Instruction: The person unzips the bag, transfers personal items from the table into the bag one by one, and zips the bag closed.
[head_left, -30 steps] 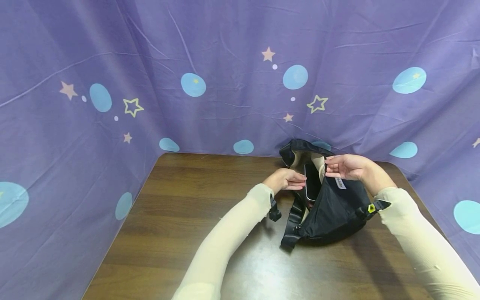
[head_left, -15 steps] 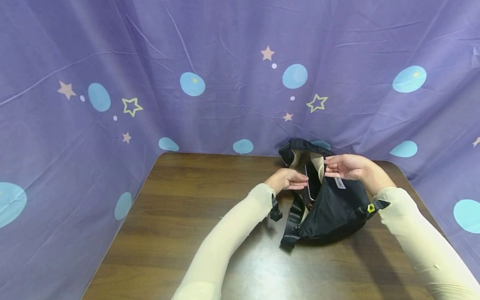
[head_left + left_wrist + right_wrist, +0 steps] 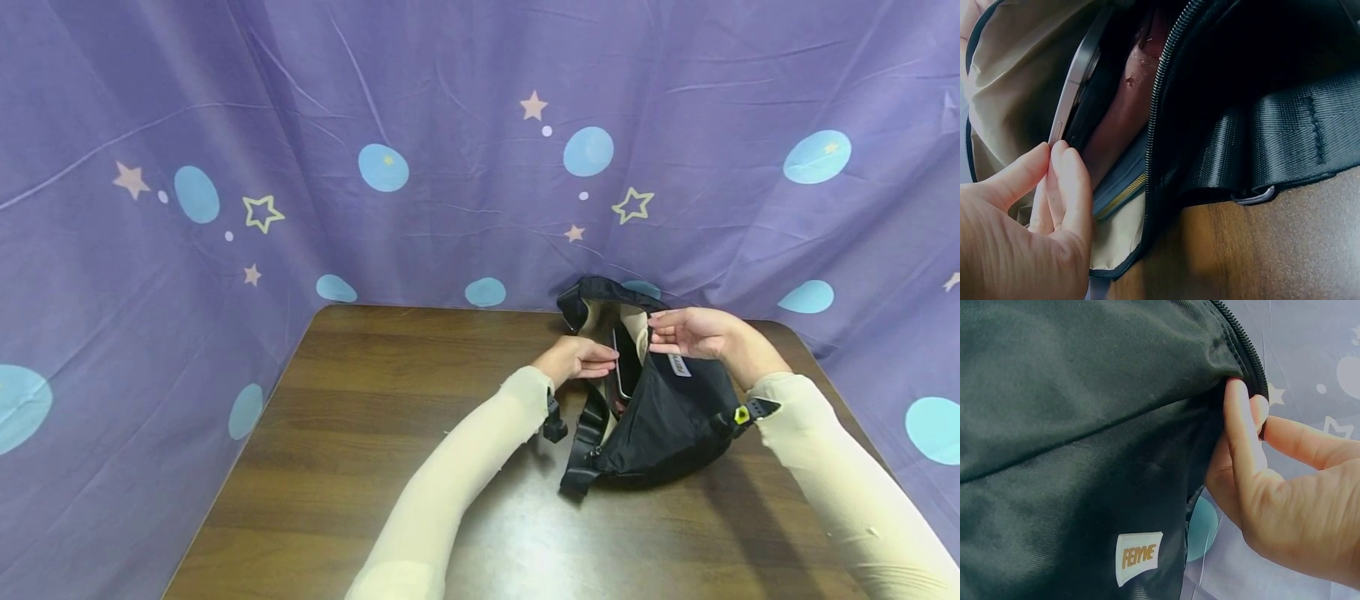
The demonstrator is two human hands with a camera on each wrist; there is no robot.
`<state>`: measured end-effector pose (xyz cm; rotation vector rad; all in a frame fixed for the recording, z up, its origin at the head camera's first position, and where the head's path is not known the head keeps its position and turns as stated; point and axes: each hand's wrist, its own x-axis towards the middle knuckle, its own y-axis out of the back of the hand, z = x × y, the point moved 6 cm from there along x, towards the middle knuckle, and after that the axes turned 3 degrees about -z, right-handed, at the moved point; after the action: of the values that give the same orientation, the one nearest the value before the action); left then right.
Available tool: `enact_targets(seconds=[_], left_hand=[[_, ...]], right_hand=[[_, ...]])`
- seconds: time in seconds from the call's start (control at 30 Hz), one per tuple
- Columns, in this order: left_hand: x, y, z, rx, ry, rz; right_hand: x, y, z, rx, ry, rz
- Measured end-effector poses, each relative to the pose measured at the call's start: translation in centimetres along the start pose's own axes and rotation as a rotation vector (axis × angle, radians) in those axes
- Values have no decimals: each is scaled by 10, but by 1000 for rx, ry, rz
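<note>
A black zippered bag (image 3: 675, 425) with a beige lining lies on the table, its mouth spread apart. My left hand (image 3: 577, 359) pinches the edge of a smartphone (image 3: 1072, 81) between thumb and fingers; the phone stands on edge, partly inside the bag. Beside it in the left wrist view sits a brownish-pink item (image 3: 1125, 103), its kind unclear, and an inner pocket zipper (image 3: 1121, 197). With thumb and fingers, my right hand (image 3: 693, 333) holds the bag's zippered rim, seen closely in the right wrist view above a white label (image 3: 1139, 557). The bag's depth is hidden.
The brown wooden table (image 3: 360, 467) extends left and in front of the bag. A purple curtain (image 3: 465, 167) with stars and blue ovals hangs right behind the table edge. A black strap (image 3: 581, 467) trails from the bag's near end.
My left hand has shifted slightly right, deeper toward the bag's mouth, and the phone has tilted more onto its edge. My right hand keeps its hold on the rim.
</note>
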<state>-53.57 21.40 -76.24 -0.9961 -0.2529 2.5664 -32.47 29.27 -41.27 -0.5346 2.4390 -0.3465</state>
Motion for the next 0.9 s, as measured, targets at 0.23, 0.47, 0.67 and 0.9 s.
enact_targets(seconds=[0.23, 0.47, 0.67, 0.9], left_hand=[[-194, -31, 39, 14, -42, 65], [-350, -58, 70, 43, -66, 74], [-344, -55, 68, 31, -75, 51], [-328, -50, 62, 27, -78, 30]], right_hand=[[1, -1, 1, -13, -1, 3], [2, -2, 3, -1, -9, -7], [3, -3, 4, 6, -13, -10], [5, -2, 5, 8, -13, -4]])
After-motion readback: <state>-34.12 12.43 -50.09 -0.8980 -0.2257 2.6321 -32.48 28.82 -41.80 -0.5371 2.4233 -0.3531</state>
